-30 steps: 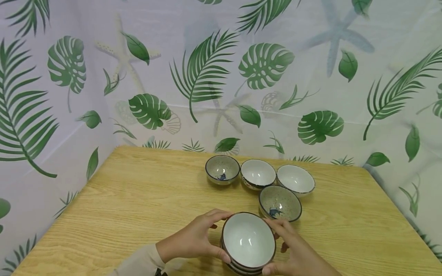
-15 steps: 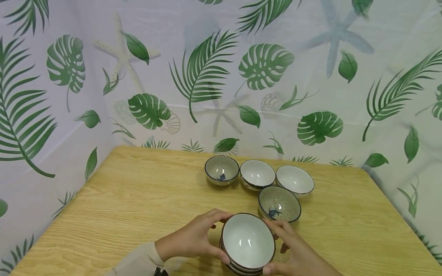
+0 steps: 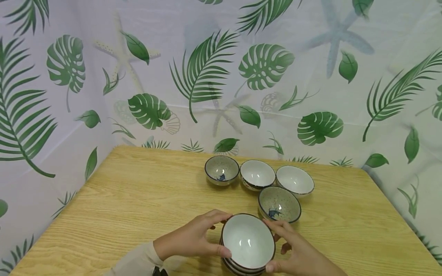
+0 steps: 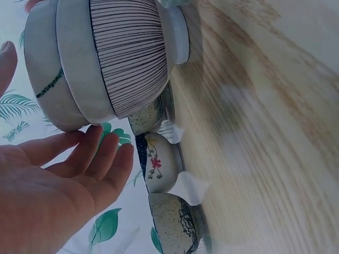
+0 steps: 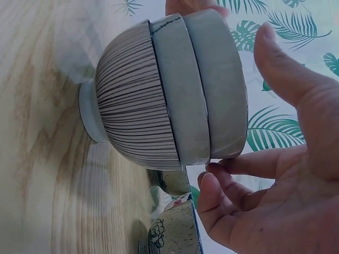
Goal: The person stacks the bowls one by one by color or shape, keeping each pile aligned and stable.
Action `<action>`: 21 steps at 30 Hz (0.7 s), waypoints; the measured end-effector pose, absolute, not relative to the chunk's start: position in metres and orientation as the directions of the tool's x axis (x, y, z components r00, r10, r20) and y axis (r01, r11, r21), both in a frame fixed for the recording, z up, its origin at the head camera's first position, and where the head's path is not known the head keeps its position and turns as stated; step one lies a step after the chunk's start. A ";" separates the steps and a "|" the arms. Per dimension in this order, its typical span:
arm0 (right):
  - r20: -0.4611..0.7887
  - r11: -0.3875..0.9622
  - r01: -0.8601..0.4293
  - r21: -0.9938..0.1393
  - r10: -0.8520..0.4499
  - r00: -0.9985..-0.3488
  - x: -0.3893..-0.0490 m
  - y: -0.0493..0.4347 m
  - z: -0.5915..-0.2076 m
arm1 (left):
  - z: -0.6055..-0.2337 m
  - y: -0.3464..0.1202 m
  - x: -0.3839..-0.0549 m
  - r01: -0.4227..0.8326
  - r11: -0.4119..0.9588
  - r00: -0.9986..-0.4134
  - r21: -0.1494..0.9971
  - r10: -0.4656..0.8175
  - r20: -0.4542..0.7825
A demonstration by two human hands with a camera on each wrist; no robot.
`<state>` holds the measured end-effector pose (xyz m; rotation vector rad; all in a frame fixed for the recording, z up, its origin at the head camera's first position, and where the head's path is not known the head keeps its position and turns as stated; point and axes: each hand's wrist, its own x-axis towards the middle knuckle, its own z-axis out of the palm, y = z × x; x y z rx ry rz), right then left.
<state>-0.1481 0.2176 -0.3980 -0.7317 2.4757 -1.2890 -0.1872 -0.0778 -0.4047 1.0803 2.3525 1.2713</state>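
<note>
My cream sleeve (image 3: 134, 260) comes in at abt 8 o'clock to my left hand (image 3: 190, 241), which holds the 9 o'clock side of the stack: thumb over the near rim, fingertips round the far side. At 11 o'clock from the stack, toward the back of the yellow wood-grain bench (image 3: 138, 199), sits a grey speckled ceramic bowl with a blue motif (image 3: 222, 168).

Next the stack itself, a pile of round white ceramic bowls with brown rims (image 3: 248, 241), upright at 6 o'clock on the bench, w/ a dark-striped bottom bowl (image 4: 130, 53) whose foot seems to sit on the wood.

Handling, I'd judge: fairly heavy together, stiff, slick glaze, chips if knocked. My fingers are high, round the upper bowls; for the whole lot, better cup low under the stripes, both sides, thumbs steadying the top.

At 12 o'clock, a white-lined, dark-rimmed bowl (image 3: 257, 173); approx 1–2 o'clock, a larger blue-rimmed speckled bowl (image 3: 279, 201); beyond that, same bearing, a plain white-lined bowl (image 3: 295, 179).

Last, my right hand (image 3: 302, 251) grips the stack's 3–4 o'clock side, thumb at the near rim, fingers behind; can't tell if they touch the larger speckled bowl.
</note>
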 end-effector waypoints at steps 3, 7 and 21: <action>0.024 0.485 -0.338 -0.807 -0.545 -0.838 -0.148 0.217 -0.397 | -0.403 -0.079 -0.189 0.497 0.335 -0.681 0.801 0.722 0.120; 0.007 0.494 -0.325 -0.806 -0.542 -0.841 -0.149 0.218 -0.394 | -0.401 -0.080 -0.190 0.509 0.327 -0.669 0.796 0.733 0.127; -0.045 0.493 -0.158 -0.856 -0.376 -0.926 -0.157 0.213 -0.376 | -0.399 -0.078 -0.202 0.494 0.361 -0.694 0.791 0.712 0.109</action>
